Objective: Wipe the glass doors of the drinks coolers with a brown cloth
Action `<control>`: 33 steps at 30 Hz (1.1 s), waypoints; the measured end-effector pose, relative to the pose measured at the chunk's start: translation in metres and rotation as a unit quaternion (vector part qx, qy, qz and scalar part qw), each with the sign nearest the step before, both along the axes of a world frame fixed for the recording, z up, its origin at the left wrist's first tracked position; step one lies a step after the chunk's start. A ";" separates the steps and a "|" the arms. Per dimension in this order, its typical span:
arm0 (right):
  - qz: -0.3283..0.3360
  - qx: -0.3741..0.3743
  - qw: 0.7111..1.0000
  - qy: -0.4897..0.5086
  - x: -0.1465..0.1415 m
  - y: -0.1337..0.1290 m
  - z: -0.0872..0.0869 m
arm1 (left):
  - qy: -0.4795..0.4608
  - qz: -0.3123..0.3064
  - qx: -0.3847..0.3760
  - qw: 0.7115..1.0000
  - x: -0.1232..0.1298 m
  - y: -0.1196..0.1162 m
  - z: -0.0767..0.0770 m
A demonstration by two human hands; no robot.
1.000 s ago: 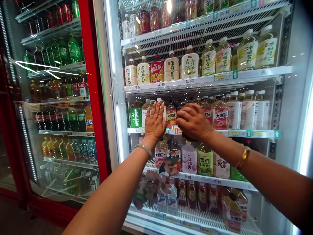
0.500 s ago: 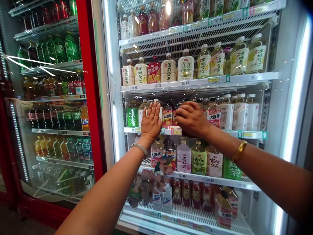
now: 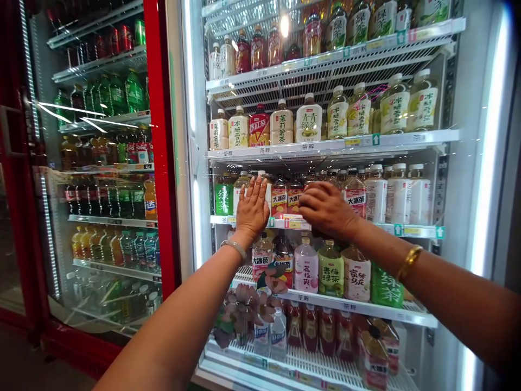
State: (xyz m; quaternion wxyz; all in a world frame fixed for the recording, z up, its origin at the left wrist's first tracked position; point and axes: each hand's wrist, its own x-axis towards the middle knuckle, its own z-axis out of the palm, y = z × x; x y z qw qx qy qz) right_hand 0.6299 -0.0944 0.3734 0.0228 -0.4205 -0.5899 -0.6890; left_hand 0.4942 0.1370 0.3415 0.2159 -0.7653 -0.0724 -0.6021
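My left hand (image 3: 253,209) is flat, fingers stretched upward and its back toward me, at the glass front of a drinks cooler. A pale bangle circles that wrist. To its right, my right hand (image 3: 328,209) has its fingers curled over, and anything inside them is hidden. A gold bracelet (image 3: 409,263) sits on the right forearm. Behind the hands, the middle shelf carries a green tea bottle (image 3: 224,196), red-labelled iced tea bottles (image 3: 279,198) and white-labelled bottles (image 3: 396,193). Whether the hands press on the glass, I cannot tell.
Shelves of bottled tea rise above and below, including a pink-labelled bottle (image 3: 305,265). A lotus flower picture (image 3: 248,307) overlaps the lower bottles. On the left stands another cooler with a red frame (image 3: 163,163), holding cans and soda bottles.
The view has shifted slightly, so the coolers and shelves appear a little lower and the left cooler further right. Both hands keep nearly the same pose, with the right one a little lower in view.
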 end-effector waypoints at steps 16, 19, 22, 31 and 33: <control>0.003 0.036 0.999 0.018 0.010 -0.020 -0.001 | 0.030 0.027 -0.036 0.999 0.009 -0.025 0.002; 0.001 0.118 0.991 0.057 0.016 -0.019 0.021 | 0.032 0.014 -0.041 0.999 0.030 -0.054 0.010; 0.006 0.191 0.972 0.139 0.003 0.002 0.026 | -0.007 0.005 -0.087 0.996 0.048 -0.076 0.018; 0.007 -0.003 1.000 -0.008 0.020 -0.034 0.000 | 0.011 -0.026 -0.002 1.000 0.049 -0.078 0.007; 0.003 0.042 0.999 0.019 0.026 -0.033 0.016 | 0.009 -0.031 -0.006 0.999 0.049 -0.079 0.007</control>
